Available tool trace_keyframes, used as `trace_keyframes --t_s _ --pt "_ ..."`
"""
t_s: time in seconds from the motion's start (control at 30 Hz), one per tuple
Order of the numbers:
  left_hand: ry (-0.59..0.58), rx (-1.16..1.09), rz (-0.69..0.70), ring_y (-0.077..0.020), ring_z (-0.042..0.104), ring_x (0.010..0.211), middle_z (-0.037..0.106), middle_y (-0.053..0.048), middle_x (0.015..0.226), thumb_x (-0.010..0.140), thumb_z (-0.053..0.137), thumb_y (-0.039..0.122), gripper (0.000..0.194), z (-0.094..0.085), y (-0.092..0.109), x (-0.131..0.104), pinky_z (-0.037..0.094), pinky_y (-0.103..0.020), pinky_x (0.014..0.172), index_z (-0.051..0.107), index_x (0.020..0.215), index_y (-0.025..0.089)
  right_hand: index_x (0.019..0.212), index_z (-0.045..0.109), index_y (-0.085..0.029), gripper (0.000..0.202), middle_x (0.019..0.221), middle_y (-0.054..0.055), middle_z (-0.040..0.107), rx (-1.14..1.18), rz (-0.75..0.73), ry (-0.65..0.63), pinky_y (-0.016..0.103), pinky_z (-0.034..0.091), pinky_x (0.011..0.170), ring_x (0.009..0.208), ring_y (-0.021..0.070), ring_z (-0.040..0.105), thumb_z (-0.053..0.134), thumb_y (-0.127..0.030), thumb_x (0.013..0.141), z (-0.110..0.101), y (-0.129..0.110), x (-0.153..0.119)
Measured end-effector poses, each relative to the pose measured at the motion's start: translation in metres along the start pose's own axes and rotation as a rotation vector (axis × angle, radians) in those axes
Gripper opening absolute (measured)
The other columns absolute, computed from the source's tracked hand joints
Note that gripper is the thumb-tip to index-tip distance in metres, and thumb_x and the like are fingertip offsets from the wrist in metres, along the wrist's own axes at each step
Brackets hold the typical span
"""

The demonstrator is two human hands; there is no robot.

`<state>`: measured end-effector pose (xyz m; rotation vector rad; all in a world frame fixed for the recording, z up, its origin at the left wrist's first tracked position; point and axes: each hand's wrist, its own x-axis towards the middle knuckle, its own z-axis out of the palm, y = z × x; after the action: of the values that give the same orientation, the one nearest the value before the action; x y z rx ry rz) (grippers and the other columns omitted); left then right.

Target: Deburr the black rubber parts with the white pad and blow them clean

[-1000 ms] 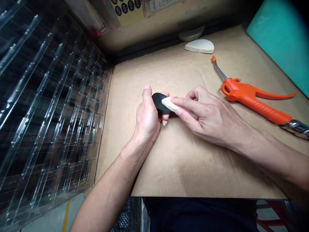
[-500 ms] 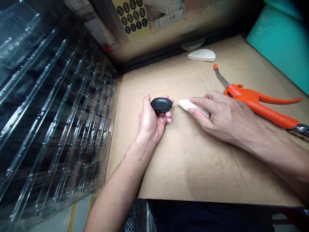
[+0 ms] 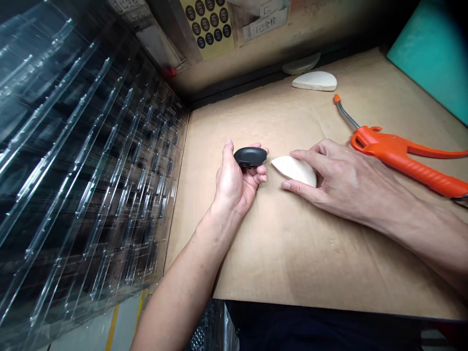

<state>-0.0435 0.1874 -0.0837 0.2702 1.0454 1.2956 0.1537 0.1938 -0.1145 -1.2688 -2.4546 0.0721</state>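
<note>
My left hand (image 3: 241, 178) holds a small black round case (image 3: 250, 157) above the cardboard, its dished face turned up. The thumb lies at its left edge and the fingers curl beneath and behind it. Just to the right, my right hand (image 3: 329, 173) grips a cream-coloured half-round pad (image 3: 294, 169) between thumb and fingers. The pad's pointed end faces the black case, with a small gap between them. Part of the pad is hidden by my fingers.
Cardboard (image 3: 292, 258) covers the worktop. An orange air blow gun (image 3: 398, 156) lies on the right, below a teal bin (image 3: 431, 63). Another cream pad (image 3: 315, 81) rests at the back. Stacked clear plastic trays (image 3: 91, 170) rise on the left. A sticker sheet (image 3: 208, 24) hangs behind.
The pad in my right hand has tipped, showing more of its broad face, and my thumb and fingers are further apart. My left hand keeps the black case; the whole view has shifted slightly.
</note>
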Motion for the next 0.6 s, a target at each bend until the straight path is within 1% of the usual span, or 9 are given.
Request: trace_keyframes --t_s 0.07,0.13,0.2,0.27,0.33,0.4,0.47,0.53,0.6 --pt "-0.001 0.0 0.003 -0.0074 0.052 0.044 0.069 -0.007 0.078 0.104 0.029 0.053 0.054 0.0 0.0 0.0 0.043 -0.02 0.04 0.061 0.094 0.011 0.127 0.064 -0.022 0.048 0.104 0.008 0.062 0.005 -0.017 -0.01 0.035 0.04 0.062 0.079 0.0248 0.058 0.058 -0.057 0.094 -0.002 -0.002 0.001" --pt "0.008 0.016 0.013 -0.0076 0.052 0.044 0.068 -0.007 0.077 0.104 0.031 0.054 0.053 0.0 -0.002 -0.001 0.043 -0.02 0.041 0.061 0.095 0.012 0.127 0.065 -0.022 0.041 0.104 0.008 0.061 0.048 -0.02 0.004 0.035 0.041 0.063 0.078 0.0239 0.058 0.058 -0.049 0.097 -0.005 -0.004 0.002" --pt "0.013 0.053 0.04 -0.008 0.053 0.044 0.068 -0.006 0.078 0.103 0.034 0.055 0.051 0.0 -0.004 -0.001 0.044 -0.021 0.042 0.061 0.099 0.013 0.13 0.064 -0.02 0.038 0.101 0.009 0.061 0.146 0.009 0.048 0.035 0.043 0.064 0.08 0.0231 0.058 0.056 -0.041 0.099 -0.009 -0.006 0.003" --pt "-0.002 0.108 0.086 -0.0089 0.055 0.044 0.068 -0.005 0.077 0.101 0.038 0.057 0.05 -0.001 -0.008 -0.002 0.045 -0.021 0.042 0.062 0.103 0.014 0.137 0.06 -0.017 0.04 0.101 0.011 0.06 0.262 0.037 0.1 0.035 0.046 0.068 0.084 0.0228 0.059 0.054 -0.036 0.102 -0.011 -0.008 0.004" --pt "-0.025 0.167 0.137 -0.0103 0.056 0.044 0.065 -0.003 0.07 0.099 0.041 0.059 0.05 0.0 -0.012 -0.003 0.045 -0.022 0.042 0.063 0.104 0.015 0.14 0.058 -0.017 0.042 0.102 0.01 0.06 0.352 0.01 0.136 0.035 0.048 0.07 0.087 0.0222 0.059 0.055 -0.035 0.102 -0.011 -0.011 0.005" --pt "-0.022 0.211 0.174 -0.0109 0.056 0.044 0.063 -0.001 0.064 0.098 0.044 0.06 0.05 0.001 -0.015 -0.004 0.044 -0.021 0.041 0.064 0.102 0.015 0.137 0.061 -0.019 0.041 0.103 0.008 0.059 0.421 -0.063 0.124 0.033 0.049 0.071 0.086 0.0202 0.059 0.058 -0.036 0.1 -0.01 -0.014 0.005" --pt "0.004 0.24 0.197 -0.0105 0.054 0.042 0.063 -0.001 0.065 0.097 0.045 0.062 0.052 0.002 -0.017 -0.005 0.042 -0.021 0.04 0.065 0.101 0.014 0.134 0.063 -0.02 0.038 0.101 0.007 0.058 0.49 -0.134 0.094 0.032 0.049 0.072 0.085 0.0177 0.059 0.058 -0.036 0.101 -0.008 -0.016 0.005" --pt "0.007 0.281 0.198 -0.0102 0.053 0.04 0.063 -0.001 0.063 0.095 0.045 0.065 0.055 0.003 -0.017 -0.006 0.041 -0.021 0.038 0.066 0.1 0.015 0.133 0.065 -0.021 0.036 0.1 0.006 0.057 0.489 -0.155 0.097 0.031 0.048 0.072 0.083 0.0168 0.059 0.057 -0.035 0.101 -0.006 -0.016 0.006" --pt "-0.019 0.332 0.191 -0.0106 0.051 0.039 0.058 0.001 0.057 0.095 0.044 0.068 0.058 0.003 -0.017 -0.007 0.04 -0.021 0.038 0.066 0.099 0.014 0.131 0.067 -0.023 0.035 0.099 0.006 0.057 0.402 -0.118 0.122 0.031 0.046 0.069 0.081 0.0176 0.059 0.057 -0.035 0.099 -0.004 -0.013 0.007"
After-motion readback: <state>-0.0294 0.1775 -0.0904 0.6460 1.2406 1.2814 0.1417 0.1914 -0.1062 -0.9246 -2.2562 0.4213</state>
